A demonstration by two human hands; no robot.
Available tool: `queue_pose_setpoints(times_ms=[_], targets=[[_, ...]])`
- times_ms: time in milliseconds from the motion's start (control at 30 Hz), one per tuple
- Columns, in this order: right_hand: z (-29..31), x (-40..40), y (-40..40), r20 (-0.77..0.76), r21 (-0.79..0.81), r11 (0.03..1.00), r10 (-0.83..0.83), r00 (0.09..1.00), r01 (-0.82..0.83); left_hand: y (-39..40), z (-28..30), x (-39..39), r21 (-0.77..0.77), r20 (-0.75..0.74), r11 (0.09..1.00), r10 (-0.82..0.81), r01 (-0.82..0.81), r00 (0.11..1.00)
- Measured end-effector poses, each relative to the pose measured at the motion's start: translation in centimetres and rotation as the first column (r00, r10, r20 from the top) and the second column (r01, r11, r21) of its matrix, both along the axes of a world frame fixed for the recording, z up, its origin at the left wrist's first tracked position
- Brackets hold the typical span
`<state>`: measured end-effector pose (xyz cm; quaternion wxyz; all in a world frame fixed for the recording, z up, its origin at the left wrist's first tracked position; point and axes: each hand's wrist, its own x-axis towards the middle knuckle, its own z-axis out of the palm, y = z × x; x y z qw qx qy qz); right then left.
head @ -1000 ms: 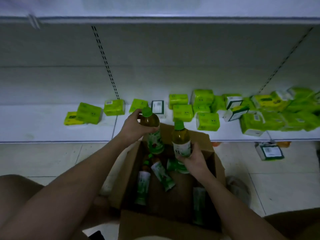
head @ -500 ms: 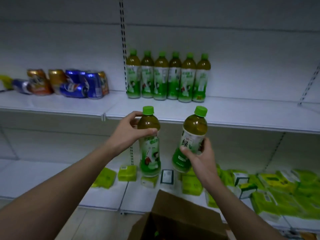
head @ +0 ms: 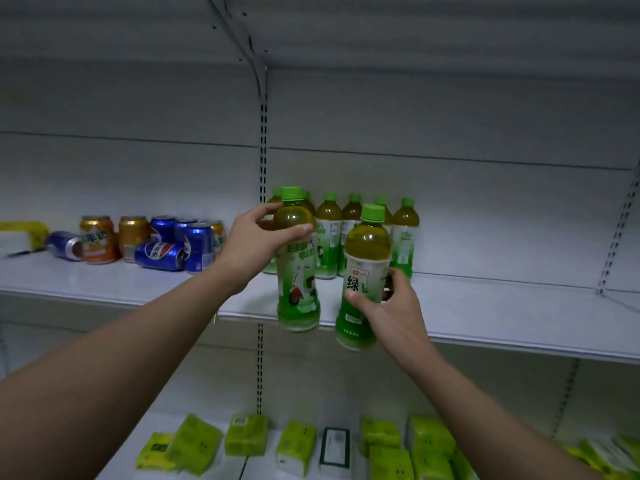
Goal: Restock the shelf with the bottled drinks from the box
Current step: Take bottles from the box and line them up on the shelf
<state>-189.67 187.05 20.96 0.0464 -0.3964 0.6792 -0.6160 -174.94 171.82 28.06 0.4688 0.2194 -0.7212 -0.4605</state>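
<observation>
My left hand (head: pixel 254 242) grips a green-capped tea bottle (head: pixel 298 271) round its shoulder, upright, its base level with the front edge of the white middle shelf (head: pixel 502 320). My right hand (head: pixel 391 306) holds a second tea bottle (head: pixel 363 275) round its label, slightly lower and to the right. Behind both, a row of several matching bottles (head: pixel 349 233) stands at the back of that shelf. The box is out of view.
Several orange and blue cans (head: pixel 149 242), some lying on their sides, sit on the shelf to the left. Green packs (head: pixel 246 434) lie on the lower shelf. A slotted upright (head: pixel 263 161) runs down the back panel. The shelf right of the bottle row is bare.
Both hands have lifted the bottles out of the box and up to the middle shelf. My view has tilted upward, so the box has dropped out of sight.
</observation>
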Motion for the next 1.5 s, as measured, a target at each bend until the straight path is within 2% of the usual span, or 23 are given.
queue_pose_setpoints(times_ms=[100,300,500,800,967,1100,1300,1500], targets=[[1.1,-0.3,-0.9,0.051,0.014,1.000,0.023,0.998,-0.024,-0.5,0.4,-1.0,0.042,-0.026,0.999,0.020,-0.019,0.999],[2.5,-1.9,-2.9,0.067,0.057,0.998,0.016,0.998,-0.020,-1.7,0.0,-2.8,0.017,0.032,1.000,0.013,-0.014,0.999],[2.3,-3.9,-4.6,0.129,0.093,0.996,-0.001,0.992,-0.011,-3.2,-0.8,-4.1,0.019,0.021,0.999,-0.028,0.028,0.999],[1.7,-5.0,-5.4,0.094,0.111,0.992,0.041,0.995,-0.051,-4.0,-2.3,-5.9,0.024,0.002,0.999,-0.022,0.022,1.000],[1.7,-4.7,-5.1,0.084,0.122,0.989,0.077,0.993,-0.087,-3.7,-5.7,-6.0,0.067,0.200,0.997,-0.047,0.034,0.979],[0.6,-4.5,-4.5,0.063,0.199,0.976,0.081,0.995,-0.092,-4.6,-8.7,-6.3,-0.036,0.370,0.998,0.053,-0.042,0.928],[-0.2,-4.7,-4.9,0.074,0.261,0.964,0.029,0.997,-0.047,-5.1,-8.4,-6.0,-0.051,0.386,0.996,0.082,-0.068,0.919],[-0.2,-4.5,-7.6,-0.018,0.308,0.949,0.082,0.996,-0.073,-7.3,-8.4,-5.8,-0.036,0.404,0.989,0.146,-0.144,0.903]])
